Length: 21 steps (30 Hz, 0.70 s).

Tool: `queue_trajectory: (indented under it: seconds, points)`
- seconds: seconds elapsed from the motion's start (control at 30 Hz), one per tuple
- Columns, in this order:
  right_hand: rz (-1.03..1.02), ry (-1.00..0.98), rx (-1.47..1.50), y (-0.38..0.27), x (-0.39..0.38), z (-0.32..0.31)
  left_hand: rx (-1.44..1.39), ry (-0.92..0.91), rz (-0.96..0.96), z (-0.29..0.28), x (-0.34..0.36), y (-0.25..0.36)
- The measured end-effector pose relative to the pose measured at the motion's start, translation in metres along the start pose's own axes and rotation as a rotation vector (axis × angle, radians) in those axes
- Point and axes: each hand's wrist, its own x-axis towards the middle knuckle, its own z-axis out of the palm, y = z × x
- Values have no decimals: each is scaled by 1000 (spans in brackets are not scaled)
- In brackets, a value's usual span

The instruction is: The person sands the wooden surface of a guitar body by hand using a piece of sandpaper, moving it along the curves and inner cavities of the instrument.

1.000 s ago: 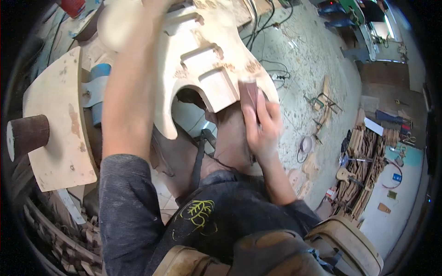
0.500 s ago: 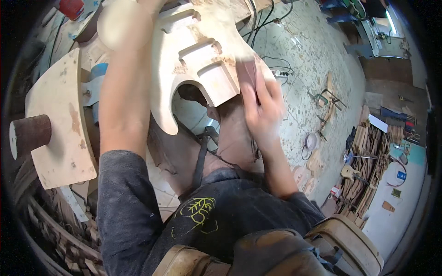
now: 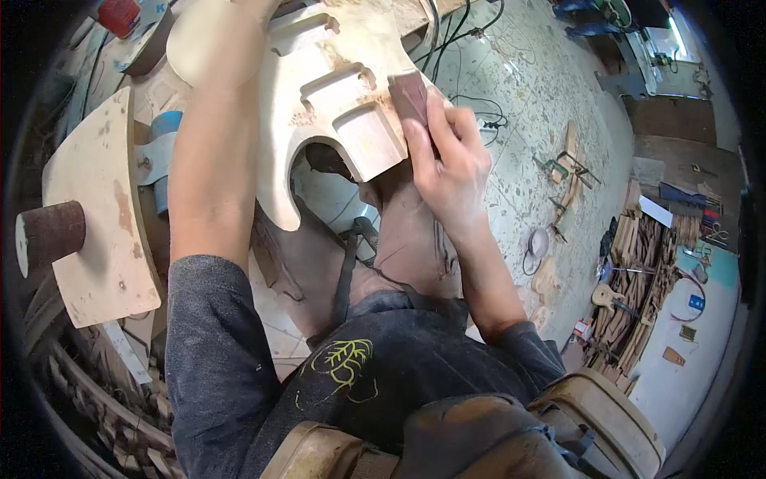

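A pale wooden guitar body point(image 3: 279, 120), with routed pockets and a curved horn, lies in front of me above my lap. My right hand point(image 3: 455, 156) is closed on a sanding block point(image 3: 408, 97) faced with reddish-brown sandpaper. The block sits tilted at the body's right edge, beside the square neck pocket. My left forearm point(image 3: 211, 160) reaches up along the body's left side. Only a sliver of my left hand point(image 3: 259, 6) shows at the top rim, its fingers cut off by the picture edge.
To the left stands a curved plywood piece point(image 3: 100, 207) with a dark round wooden peg point(image 3: 52, 233). Black cables point(image 3: 455, 40) run off the bench to the floor. At right, wood strips point(image 3: 634, 295) are stacked by a white table point(image 3: 678, 383). A red container point(image 3: 120, 16) sits far left.
My right hand has shifted slightly up and left with the sanding block, which is now more tilted and shows more of its face. The guitar body has shifted slightly left.
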Motion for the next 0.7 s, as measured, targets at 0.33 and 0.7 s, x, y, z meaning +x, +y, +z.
queue_trajectory:
  seconds: [0.33,0.7]
  points:
    - [31,-1,-51,-2,-25,-6,18,-3,-3,3,2,-2]
    - [-22,-15,-6,18,2,1,30,-8,-15,7,2,-5]
